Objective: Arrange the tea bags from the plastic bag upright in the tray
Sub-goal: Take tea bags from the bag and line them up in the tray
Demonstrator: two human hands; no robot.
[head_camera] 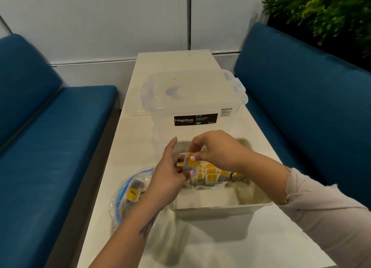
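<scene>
Left hand [170, 173] and right hand [212, 151] both pinch tea bag [189, 162] above tray [220, 206]. Risk: careless drop topples upright row [212, 175], or string snags.

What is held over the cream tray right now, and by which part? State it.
One tea bag with a yellow tag: the left hand and the right hand both pinch it by its edges, left side and top.

Black label [196, 119] on near wall of clear storage box [192, 107], far on table: "Megabox", "STORAGE" beneath, "12L" on small blue patch; remaining small print unreadable. White price sticker [226, 112] at label's right: illegible. Yellow tag [133, 193] inside plastic bag [128, 195], near left: "TEA".
</scene>
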